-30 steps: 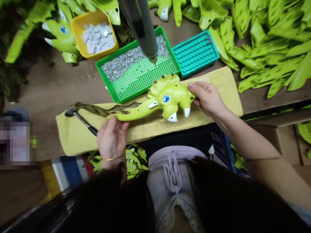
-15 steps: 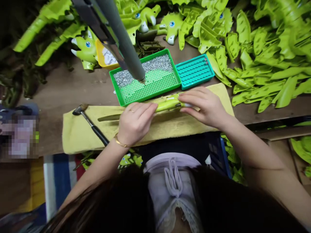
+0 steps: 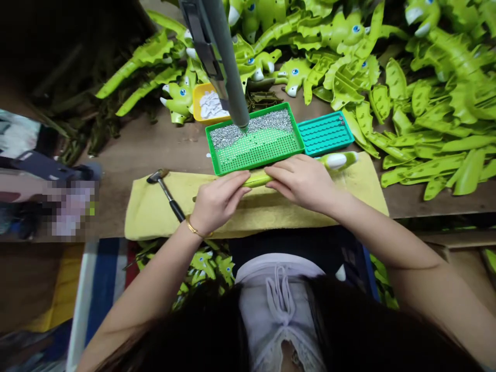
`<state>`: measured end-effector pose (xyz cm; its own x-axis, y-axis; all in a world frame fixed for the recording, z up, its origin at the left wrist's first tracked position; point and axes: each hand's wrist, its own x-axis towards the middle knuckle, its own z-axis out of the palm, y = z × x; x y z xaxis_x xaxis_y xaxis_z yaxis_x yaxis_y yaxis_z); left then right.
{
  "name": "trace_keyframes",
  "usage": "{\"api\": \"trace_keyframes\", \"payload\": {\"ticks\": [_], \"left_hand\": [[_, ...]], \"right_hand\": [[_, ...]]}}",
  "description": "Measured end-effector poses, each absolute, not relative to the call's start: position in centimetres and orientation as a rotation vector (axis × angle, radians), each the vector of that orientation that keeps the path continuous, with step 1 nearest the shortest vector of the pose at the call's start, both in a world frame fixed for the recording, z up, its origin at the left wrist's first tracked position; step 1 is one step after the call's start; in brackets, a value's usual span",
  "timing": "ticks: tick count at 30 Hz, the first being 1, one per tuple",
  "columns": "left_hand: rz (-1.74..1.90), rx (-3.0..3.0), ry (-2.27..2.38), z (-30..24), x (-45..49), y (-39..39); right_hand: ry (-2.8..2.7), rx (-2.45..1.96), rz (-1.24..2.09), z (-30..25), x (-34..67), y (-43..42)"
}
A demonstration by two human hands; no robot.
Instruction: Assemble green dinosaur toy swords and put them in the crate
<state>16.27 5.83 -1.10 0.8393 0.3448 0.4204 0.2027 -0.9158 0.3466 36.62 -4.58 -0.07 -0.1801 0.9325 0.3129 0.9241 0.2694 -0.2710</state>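
A green plastic dinosaur toy (image 3: 333, 160) lies on its edge across a yellow towel (image 3: 155, 206). My left hand (image 3: 217, 199) presses down on the toy's tail half, fingers curled over it. Over the toy's middle my right hand (image 3: 302, 181) is closed on the body; the white-horned head sticks out to the right of it. A grey hanging screwdriver (image 3: 228, 67) points down at the green screw tray (image 3: 256, 139), just behind my hands.
A small hammer (image 3: 166, 192) lies on the towel's left part. A teal tray (image 3: 325, 134) sits beside the green one, a yellow tub (image 3: 207, 106) of white pieces behind. Piles of green dinosaur shells (image 3: 418, 103) fill the back and right. More parts lie below the bench (image 3: 205, 261).
The toy was turned from lying flat, eye up, onto its edge. Both hands moved on top of it, and my view shifted back so more of the bench shows.
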Motion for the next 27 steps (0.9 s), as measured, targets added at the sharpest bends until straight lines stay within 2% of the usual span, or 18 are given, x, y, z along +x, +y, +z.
{"api": "trace_keyframes", "payload": {"ticks": [6, 10, 13, 16, 20, 27], "left_hand": [[0.841, 2.689, 0.540, -2.2, 15.7, 5.0], [0.763, 2.526, 0.598, -3.5, 13.8, 6.8], [0.667, 2.452, 0.641, -4.3, 11.3, 9.1], [0.636, 2.398, 0.694, -4.6, 9.0, 10.6], [0.621, 2.381, 0.660, -3.2, 8.6, 10.8], [0.430, 2.731, 0.178, 3.2, 16.6, 5.2]], "right_hand": [[-2.154, -1.659, 0.095, -1.3, 34.5, -2.9], [-2.083, -1.539, -0.255, -1.0, 32.9, -5.0], [-1.809, -1.453, -0.445, -0.9, 34.7, -8.1], [-1.520, -1.587, -0.271, -2.3, 38.1, -10.7], [-1.561, -1.507, 0.166, -4.9, 40.2, -11.8], [-1.602, -1.434, 0.133, -3.5, 38.6, -11.1]]}}
